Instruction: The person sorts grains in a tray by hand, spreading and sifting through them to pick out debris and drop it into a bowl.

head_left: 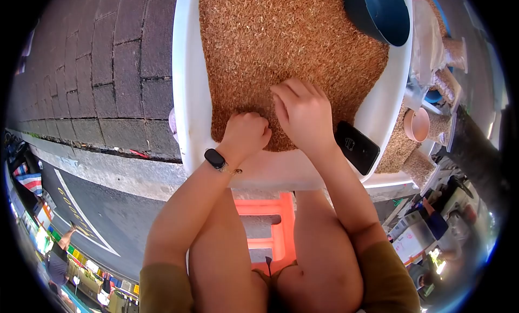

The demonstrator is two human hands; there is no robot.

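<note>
A white tub is filled with small reddish-brown dried pieces that look like tiny dried shrimp. Low on the left of the heap, my left hand rests with its fingers curled in; a dark wristband is on that wrist. Just right of it and a little farther up, my right hand is on the pieces, its fingers bent and drawn together. Whatever either hand pinches is hidden or too small to name. A black phone lies at the tub's near right, beside my right wrist.
A dark blue bowl leans in the tub's far right corner. Right of the tub are a pink bowl and several bags of dried goods. Brick paving lies left; a red plastic stool shows between my legs. People are in the background.
</note>
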